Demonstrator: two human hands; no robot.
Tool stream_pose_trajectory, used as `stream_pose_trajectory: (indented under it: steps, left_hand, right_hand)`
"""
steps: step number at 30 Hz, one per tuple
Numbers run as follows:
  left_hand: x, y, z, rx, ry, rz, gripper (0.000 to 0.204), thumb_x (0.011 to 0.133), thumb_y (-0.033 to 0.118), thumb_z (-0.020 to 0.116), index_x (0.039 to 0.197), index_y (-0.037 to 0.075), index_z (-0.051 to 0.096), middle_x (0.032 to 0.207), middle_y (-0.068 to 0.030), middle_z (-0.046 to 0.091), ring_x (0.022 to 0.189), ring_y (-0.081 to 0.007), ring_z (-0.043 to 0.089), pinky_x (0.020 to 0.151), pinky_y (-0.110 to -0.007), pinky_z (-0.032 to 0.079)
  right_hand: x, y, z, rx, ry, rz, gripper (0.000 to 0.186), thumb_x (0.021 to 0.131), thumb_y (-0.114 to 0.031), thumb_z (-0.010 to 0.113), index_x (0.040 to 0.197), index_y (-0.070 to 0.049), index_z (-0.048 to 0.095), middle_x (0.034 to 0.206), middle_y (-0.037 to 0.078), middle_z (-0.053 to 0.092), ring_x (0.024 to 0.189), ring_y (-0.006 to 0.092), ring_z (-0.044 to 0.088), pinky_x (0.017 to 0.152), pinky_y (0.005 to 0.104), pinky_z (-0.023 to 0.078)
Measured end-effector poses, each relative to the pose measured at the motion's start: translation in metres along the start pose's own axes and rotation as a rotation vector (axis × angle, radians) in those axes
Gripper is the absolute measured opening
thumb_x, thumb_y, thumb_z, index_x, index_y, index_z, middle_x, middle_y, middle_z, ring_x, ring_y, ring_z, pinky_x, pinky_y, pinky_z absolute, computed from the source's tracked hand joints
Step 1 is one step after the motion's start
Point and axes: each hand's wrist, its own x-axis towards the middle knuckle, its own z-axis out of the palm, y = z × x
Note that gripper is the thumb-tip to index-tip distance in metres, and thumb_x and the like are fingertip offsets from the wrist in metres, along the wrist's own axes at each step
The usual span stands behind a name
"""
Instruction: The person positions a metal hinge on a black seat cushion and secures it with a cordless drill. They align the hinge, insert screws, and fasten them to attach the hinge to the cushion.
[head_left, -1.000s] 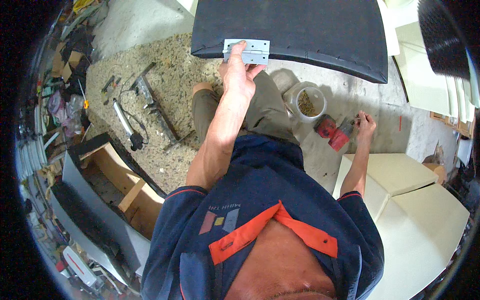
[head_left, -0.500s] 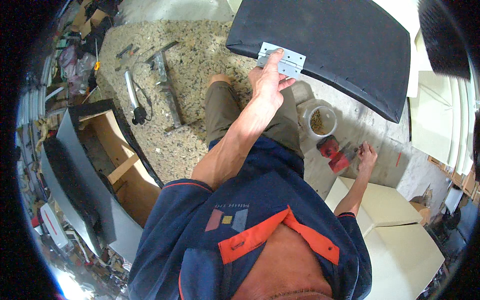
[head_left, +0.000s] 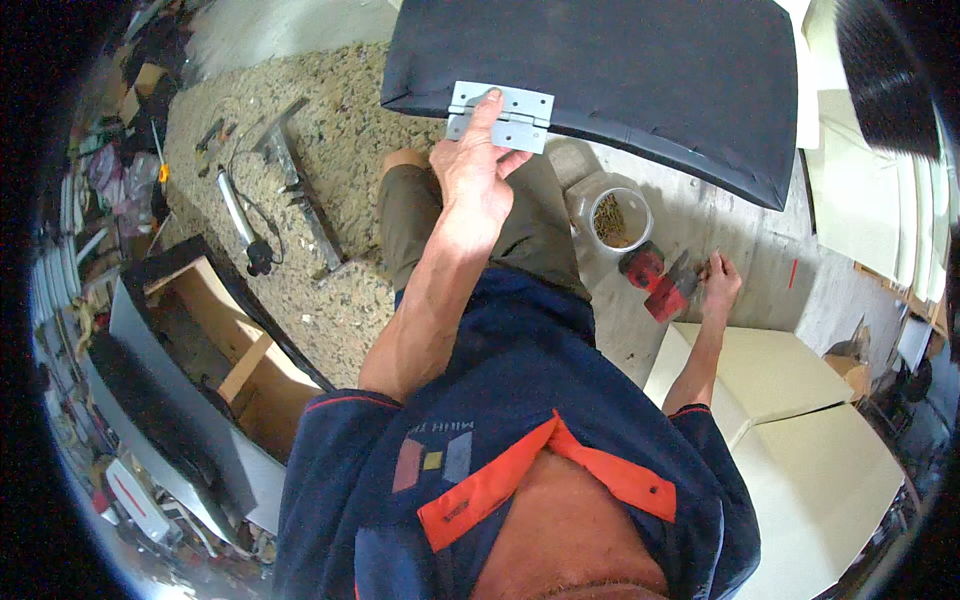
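My left hand (head_left: 475,160) grips a light grey metal butt hinge (head_left: 520,120), thumb on its front and fingers at its lower edge. The hinge lies along the near edge of a black upholstered panel (head_left: 600,70), close to the panel's left corner. Low on the right, my right hand (head_left: 718,283) is closed with its fingertips together; what they hold, if anything, is too small to make out. Beside it on the floor lies a red and black power tool (head_left: 665,300). A clear plastic tub (head_left: 648,225) with small brass-coloured screws stands between the tool and the panel.
At left, an open wooden-framed box with dark padding (head_left: 250,370) stands near a metal bar tool (head_left: 310,215) and a white cylindrical tool with a cord (head_left: 235,205). Cream foam blocks (head_left: 760,370) sit at lower right. Scraps crowd the far left.
The whole view has shifted, so the panel, hinge and tub appear further left. My left hand stays on the hinge, and my right hand remains beside the power tool.
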Motion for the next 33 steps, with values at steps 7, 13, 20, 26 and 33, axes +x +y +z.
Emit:
stream_pose_trajectory:
  steps: [7, 13, 20, 26, 33]
  left_hand:
    - [-0.003, 0.004, 0.003, -0.005, -0.004, 0.033, 0.029, 0.091, 0.022, 0.077, 0.115, 0.013, 0.064, 0.104, -0.0039, 0.073, 0.091, -0.019, 0.071, 0.078, -0.04, 0.058]
    - [-0.003, 0.004, 0.009, 0.043, 0.115, 0.051, 0.036, 0.088, 0.027, 0.08, 0.111, 0.004, 0.065, 0.099, -0.0065, 0.072, 0.079, -0.0177, 0.071, 0.059, -0.032, 0.059]
    - [-0.011, 0.008, 0.015, -0.007, 0.205, 0.037, 0.033, 0.087, 0.025, 0.081, 0.109, 0.005, 0.067, 0.096, -0.004, 0.071, 0.085, -0.017, 0.068, 0.069, -0.037, 0.056]
    - [-0.013, 0.014, 0.017, 0.007, 0.227, 0.004, 0.029, 0.085, 0.025, 0.082, 0.102, 0.004, 0.07, 0.09, -0.0029, 0.07, 0.079, -0.0142, 0.066, 0.067, -0.034, 0.052]
    - [-0.014, 0.017, 0.013, 0.083, 0.201, -0.075, 0.03, 0.087, 0.028, 0.08, 0.105, 0.006, 0.068, 0.097, -0.0016, 0.07, 0.085, -0.0144, 0.065, 0.07, -0.033, 0.051]
  right_hand:
    - [-0.038, -0.058, 0.051, -0.686, 0.61, -0.552, 0.015, 0.088, -0.011, 0.074, 0.099, -0.001, 0.071, 0.082, 0.009, 0.064, 0.067, 0.0193, 0.059, 0.061, 0.035, 0.048]
    - [-0.126, -0.222, 0.155, -0.353, -0.045, -1.106, 0.025, 0.074, -0.005, 0.085, 0.095, -0.01, 0.072, 0.096, 0.006, 0.068, 0.087, 0.0254, 0.062, 0.077, 0.0393, 0.05]
    - [-0.115, -0.301, 0.249, -0.271, -0.436, -1.471, 0.036, 0.069, -0.005, 0.08, 0.104, -0.009, 0.074, 0.111, 0.003, 0.069, 0.101, 0.0307, 0.058, 0.1, 0.0558, 0.045]
    - [-0.112, -0.298, 0.258, -0.296, -0.38, -1.509, 0.031, 0.068, -0.005, 0.08, 0.099, -0.01, 0.076, 0.105, 0.0, 0.071, 0.098, 0.0276, 0.06, 0.098, 0.056, 0.046]
    - [-0.112, -0.298, 0.257, -0.337, -0.391, -1.498, 0.027, 0.071, -0.006, 0.081, 0.098, -0.011, 0.079, 0.105, -0.003, 0.072, 0.099, 0.0261, 0.061, 0.099, 0.0545, 0.045]
